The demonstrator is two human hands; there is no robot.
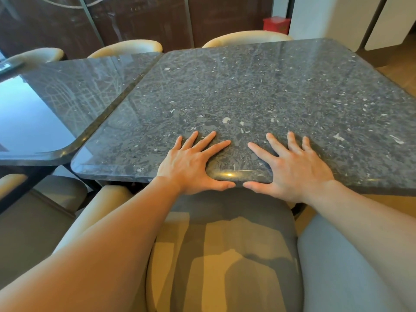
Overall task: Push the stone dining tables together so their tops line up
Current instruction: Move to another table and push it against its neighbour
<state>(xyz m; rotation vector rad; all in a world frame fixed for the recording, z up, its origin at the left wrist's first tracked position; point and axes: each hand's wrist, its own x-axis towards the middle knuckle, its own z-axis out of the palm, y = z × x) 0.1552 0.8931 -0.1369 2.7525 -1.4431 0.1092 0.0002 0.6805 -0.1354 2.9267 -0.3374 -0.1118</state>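
Two dark speckled stone tables stand side by side. The right stone table (258,93) is in front of me and fills the middle of the view. The left stone table (67,86) meets it along a seam, and its near edge sits farther back than the right one's. My left hand (191,163) lies flat on the right table's near edge, fingers spread, thumb hooked on the rim. My right hand (292,167) lies flat beside it in the same way, thumb on the rim.
A grey cushioned chair (225,244) stands between me and the table. Cream chair backs (126,47) line the far side. Another chair (33,210) sits at the lower left. A red box (276,24) stands by the far wall.
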